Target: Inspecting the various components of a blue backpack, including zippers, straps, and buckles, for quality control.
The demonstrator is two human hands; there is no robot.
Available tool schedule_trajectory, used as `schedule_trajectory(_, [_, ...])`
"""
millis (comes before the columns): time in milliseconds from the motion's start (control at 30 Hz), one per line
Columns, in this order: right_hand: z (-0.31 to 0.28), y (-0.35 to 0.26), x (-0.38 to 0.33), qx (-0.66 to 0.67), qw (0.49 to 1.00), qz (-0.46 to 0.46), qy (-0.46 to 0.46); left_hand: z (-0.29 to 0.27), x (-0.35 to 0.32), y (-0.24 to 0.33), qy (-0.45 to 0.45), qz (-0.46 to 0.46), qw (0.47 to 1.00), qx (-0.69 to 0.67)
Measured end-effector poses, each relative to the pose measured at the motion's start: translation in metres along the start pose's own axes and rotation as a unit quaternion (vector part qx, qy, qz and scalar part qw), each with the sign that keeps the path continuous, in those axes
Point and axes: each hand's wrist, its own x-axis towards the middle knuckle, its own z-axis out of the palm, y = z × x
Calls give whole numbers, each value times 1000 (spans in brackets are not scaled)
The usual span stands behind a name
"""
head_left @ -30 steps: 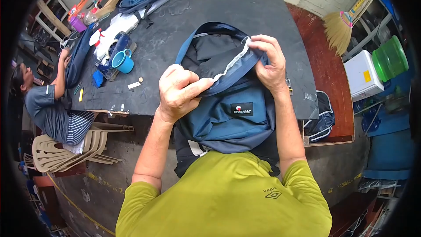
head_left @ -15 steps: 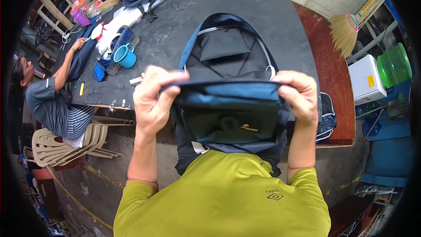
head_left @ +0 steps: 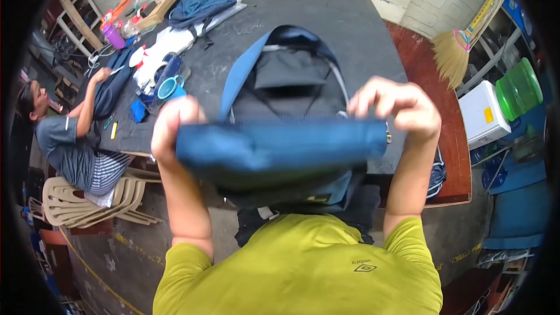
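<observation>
A blue and black backpack (head_left: 280, 146) is held up in front of my chest, over the near edge of the dark table (head_left: 361, 41). Motion blurs its blue front panel. Behind that panel, a looped blue strap (head_left: 239, 84) and a black inner part (head_left: 291, 70) show. My left hand (head_left: 177, 128) is closed round the panel's left end, thumb side toward me. At the upper right edge, my right hand (head_left: 399, 108) has its fingers curled against the zippered rim. A small zipper pull (head_left: 388, 134) hangs just below those fingers.
At the left, another person (head_left: 64, 122) sits on stacked beige plastic chairs (head_left: 76, 198), working on dark fabric. A turquoise mug (head_left: 171, 87), a purple bottle (head_left: 114, 38) and another blue bag (head_left: 201, 6) lie on the table. A broom (head_left: 455, 52) and white box (head_left: 487, 114) stand right.
The backpack's upper panel has tipped toward me, hiding most of the black front face. My left hand moved left and down; my right hand shifted its grip along the rim, its fingers more curled.
</observation>
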Motion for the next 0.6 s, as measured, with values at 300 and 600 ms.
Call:
schedule_trajectory(300, [63,-3,-48,60,992,83,78,-1,-29,4,-217,-59,952,-208])
schedule_trajectory(600, [66,-8,-6,0,985,-169,27,8,-21,-13,-446,-171,868,-138])
